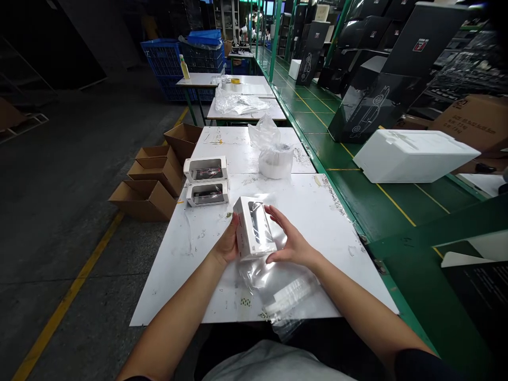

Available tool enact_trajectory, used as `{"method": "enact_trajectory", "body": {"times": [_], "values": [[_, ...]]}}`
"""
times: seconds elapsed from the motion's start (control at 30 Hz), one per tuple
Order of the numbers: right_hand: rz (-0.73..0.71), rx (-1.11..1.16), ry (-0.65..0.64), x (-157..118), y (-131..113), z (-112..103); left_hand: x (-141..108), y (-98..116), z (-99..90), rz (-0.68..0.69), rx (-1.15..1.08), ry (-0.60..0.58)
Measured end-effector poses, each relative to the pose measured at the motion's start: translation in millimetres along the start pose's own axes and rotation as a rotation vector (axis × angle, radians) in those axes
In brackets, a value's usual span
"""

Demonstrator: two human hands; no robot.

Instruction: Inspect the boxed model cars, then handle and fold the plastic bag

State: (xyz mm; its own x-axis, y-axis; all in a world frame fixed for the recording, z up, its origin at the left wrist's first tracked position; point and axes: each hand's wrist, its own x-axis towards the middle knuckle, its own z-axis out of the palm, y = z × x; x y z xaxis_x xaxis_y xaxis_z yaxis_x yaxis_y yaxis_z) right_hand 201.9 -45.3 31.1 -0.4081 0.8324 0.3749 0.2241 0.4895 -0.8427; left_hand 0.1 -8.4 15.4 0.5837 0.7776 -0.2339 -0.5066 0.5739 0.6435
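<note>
My left hand (229,240) grips the left side of a small white window box (246,228), its thumb along the edge. The box stands tilted over the near table, its clear window turned to the right. My right hand (291,241) curves around the box's right side with thumb and fingers spread; its fingertips are close to the box, and whether they touch it I cannot tell. A clear plastic bag (286,288) lies under and in front of the box, reaching over the table's near edge. How far the bag covers the box is hard to see.
Two similar window boxes (208,193) lie at the table's left edge. A roll of clear plastic (277,161) stands farther back. Open cardboard cartons (145,198) sit on the floor at left. A white foam block (415,156) and black boxes (371,106) are at right.
</note>
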Motion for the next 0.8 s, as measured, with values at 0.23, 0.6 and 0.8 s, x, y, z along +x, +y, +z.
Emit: {"method": "enact_trajectory", "body": {"times": [0.23, 0.6, 0.8], "values": [[-0.022, 0.121, -0.053, -1, -5, -1, -6, 3, 2.7, -0.18, 0.012, -0.071], [0.142, 0.309, -0.007, 3, -2, -11, -8, 1, 7.7, -0.361, -0.018, -0.174], [0.034, -0.137, -0.065, 0, -7, -7, -4, 2, 8.0, -0.26, -0.026, -0.117]]}}
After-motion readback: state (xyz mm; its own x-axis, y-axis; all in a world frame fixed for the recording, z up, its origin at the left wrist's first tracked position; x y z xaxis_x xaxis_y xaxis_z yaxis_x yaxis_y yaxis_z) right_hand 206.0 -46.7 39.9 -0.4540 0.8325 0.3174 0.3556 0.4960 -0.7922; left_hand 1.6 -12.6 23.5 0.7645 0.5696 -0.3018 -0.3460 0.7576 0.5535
